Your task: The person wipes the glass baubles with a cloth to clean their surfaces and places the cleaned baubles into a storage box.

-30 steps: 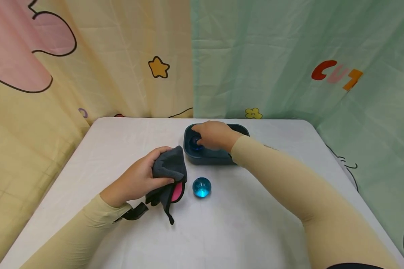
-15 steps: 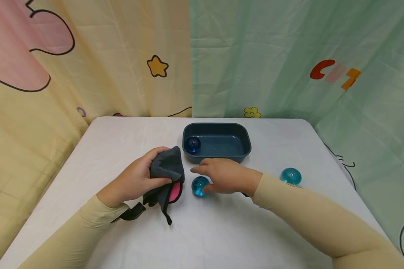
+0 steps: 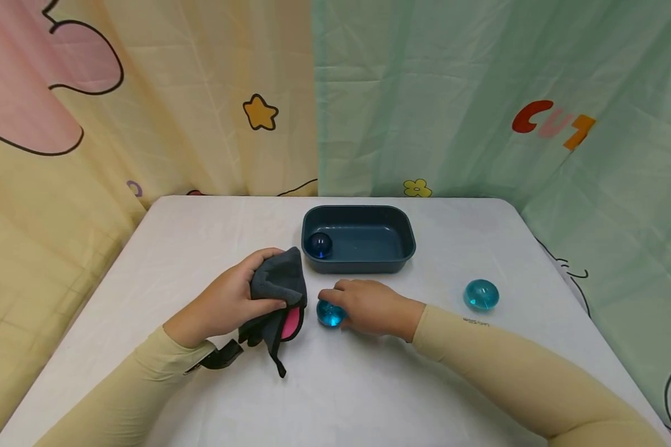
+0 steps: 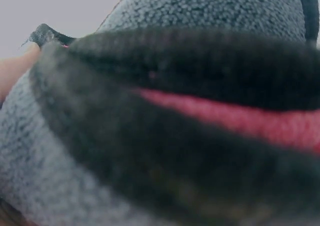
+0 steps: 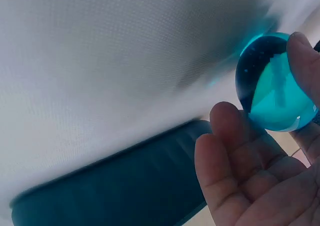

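My left hand (image 3: 226, 304) grips a bunched grey cloth (image 3: 279, 276) with black edging and a pink patch. Up close, the cloth's folds (image 4: 200, 15) fill most of the left wrist view. Just right of the cloth, my right hand (image 3: 371, 305) holds a clear light-blue ball (image 3: 330, 315) on the white table. In the right wrist view, the thumb (image 5: 306, 65) lies against one side of the ball (image 5: 277, 93), with fingers on the other side. A dark blue ball (image 3: 319, 245) sits in the left end of the dark teal tub (image 3: 363, 267).
A second light-blue ball (image 3: 481, 295) lies on the white table (image 3: 229, 223), right of the tub and beyond my right forearm. Patterned yellow and green curtains (image 3: 453, 93) hang behind the table and along its sides.
My right hand has left the dark blue ball in the tub, come back toward me and taken hold of the light-blue ball by the cloth. My left hand has kept its grip.
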Motion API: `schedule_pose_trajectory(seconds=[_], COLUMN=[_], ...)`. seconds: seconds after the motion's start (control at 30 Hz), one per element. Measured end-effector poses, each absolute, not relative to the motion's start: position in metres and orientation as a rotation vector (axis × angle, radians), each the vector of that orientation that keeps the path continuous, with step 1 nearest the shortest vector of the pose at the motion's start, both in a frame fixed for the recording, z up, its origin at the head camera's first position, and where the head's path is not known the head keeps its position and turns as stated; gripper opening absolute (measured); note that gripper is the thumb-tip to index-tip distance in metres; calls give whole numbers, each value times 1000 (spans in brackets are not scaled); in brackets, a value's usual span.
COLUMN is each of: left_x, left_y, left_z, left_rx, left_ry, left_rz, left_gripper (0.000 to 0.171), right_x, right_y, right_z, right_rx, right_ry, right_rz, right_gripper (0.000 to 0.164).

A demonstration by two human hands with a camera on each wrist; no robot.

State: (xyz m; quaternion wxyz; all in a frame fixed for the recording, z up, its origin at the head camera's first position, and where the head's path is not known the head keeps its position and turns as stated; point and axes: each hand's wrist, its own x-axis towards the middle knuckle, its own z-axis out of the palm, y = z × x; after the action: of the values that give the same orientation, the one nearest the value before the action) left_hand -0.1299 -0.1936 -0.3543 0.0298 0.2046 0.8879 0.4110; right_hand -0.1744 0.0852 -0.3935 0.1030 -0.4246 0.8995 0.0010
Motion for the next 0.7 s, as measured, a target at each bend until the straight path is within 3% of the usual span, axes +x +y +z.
schedule_pose_trajectory(seconds=[0.4, 0.7], left_x=[-132, -137], left_y=[-192, -183], left_z=[-356, -359], left_rx=[664, 753], left_ry=[2754, 2688], left_rz=[1271, 1319], left_gripper=[74, 74], right_x=[-175, -168], right_y=[94, 100], right_z=[-380, -358], right_rx=[-1042, -1338], right_ry=[2742, 2838], right_rz=[-216, -545], right_gripper=[69, 67])
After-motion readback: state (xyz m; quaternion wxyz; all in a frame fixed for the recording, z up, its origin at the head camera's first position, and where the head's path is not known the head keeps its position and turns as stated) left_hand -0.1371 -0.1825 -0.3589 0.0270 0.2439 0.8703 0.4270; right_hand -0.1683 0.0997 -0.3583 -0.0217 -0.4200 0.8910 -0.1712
